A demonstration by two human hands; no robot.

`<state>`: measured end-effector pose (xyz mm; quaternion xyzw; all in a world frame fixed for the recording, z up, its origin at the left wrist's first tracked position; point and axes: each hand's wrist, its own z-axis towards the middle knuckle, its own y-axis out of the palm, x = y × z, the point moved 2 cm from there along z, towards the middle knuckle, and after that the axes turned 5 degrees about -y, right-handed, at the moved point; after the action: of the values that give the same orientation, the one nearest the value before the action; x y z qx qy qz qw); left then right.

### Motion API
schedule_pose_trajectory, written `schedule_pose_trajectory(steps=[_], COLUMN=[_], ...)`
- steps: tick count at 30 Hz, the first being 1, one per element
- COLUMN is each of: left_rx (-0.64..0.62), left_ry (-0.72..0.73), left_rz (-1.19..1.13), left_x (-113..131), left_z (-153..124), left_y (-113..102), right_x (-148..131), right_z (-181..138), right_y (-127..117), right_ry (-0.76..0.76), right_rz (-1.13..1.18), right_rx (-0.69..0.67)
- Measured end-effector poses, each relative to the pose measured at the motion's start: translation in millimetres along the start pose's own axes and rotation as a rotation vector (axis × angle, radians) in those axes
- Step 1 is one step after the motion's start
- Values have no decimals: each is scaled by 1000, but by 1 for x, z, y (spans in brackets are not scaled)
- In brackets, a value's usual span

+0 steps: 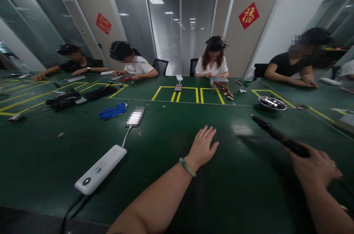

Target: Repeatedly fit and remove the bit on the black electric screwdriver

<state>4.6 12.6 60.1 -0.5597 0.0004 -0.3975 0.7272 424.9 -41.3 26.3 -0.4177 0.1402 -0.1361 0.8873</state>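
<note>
My left hand rests palm down on the green table, its fingers stretched out and nothing in it. A green bangle circles that wrist. On the right, my right hand is closed around the rear of a dark electric screwdriver. The tool is held above the table, its narrow tip pointing away to the left. Beyond the tip stands a shiny metal bowl; what it holds, if anything, I cannot make out.
A white power strip lies at the left, cabled to a phone beside a blue glove. Black cables are bundled farther left. Across the table, several people sit near a water bottle and a metal box with coloured wires.
</note>
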Motion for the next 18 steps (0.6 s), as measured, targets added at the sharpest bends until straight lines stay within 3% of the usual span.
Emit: schedule_pose_trajectory(steps=[2, 6, 10, 14, 18], left_rx=[80, 191, 218, 210, 174], left_ry=[35, 153, 227, 221, 200], left_rz=[-23, -51, -63, -67, -89], left_x=[6, 10, 8, 7, 7], left_z=[0, -4, -7, -6, -4], left_y=[-9, -18, -20, -20, -16], right_x=[-52, -154, -230, -272, -287], right_z=[-8, -27, -51, -74, -86], right_y=[-7, -15, -20, -26, -23], right_ry=[-23, -265, -438, -497, -474], right_rz=[79, 277, 429, 509, 509], right_rx=[-44, -86, -209, -288, -342])
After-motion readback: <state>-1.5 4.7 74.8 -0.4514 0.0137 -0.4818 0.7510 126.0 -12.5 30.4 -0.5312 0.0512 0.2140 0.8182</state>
